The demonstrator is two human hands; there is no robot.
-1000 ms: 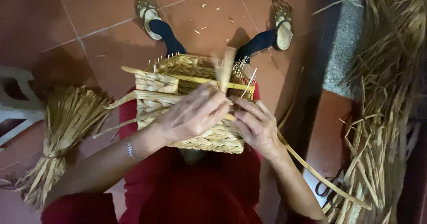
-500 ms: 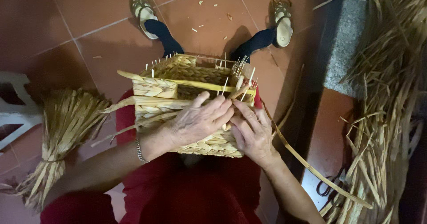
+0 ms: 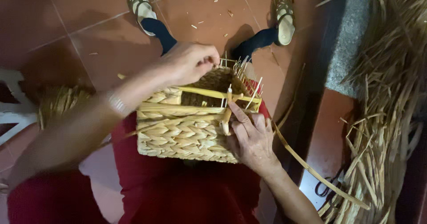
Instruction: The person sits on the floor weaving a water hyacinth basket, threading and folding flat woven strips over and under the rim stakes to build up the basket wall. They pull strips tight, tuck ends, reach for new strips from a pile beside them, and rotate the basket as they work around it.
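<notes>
A half-woven straw basket [image 3: 182, 135] with a wire frame rests on my lap, over red clothing. My right hand [image 3: 251, 137] presses against its near right corner, thumb and fingers pinching a straw strand [image 3: 227, 110] that stands up at the rim. My left hand [image 3: 187, 62] is raised over the far rim, fingers closed around the thin upright wires [image 3: 242, 68] there. A long flat strand [image 3: 311, 168] trails from the basket off to the right.
Tiled reddish floor [image 3: 89, 24] with straw scraps lies ahead, my two sandalled feet [image 3: 284, 17] on it. A large heap of loose straw [image 3: 387, 95] fills the right side, scissors [image 3: 327, 188] beside it. A straw bundle [image 3: 58, 102] and white plastic furniture [image 3: 11, 108] sit at left.
My left hand has lifted off the basket's front and reached to the far rim. The right hand has slid to the right corner and now pinches a strand.
</notes>
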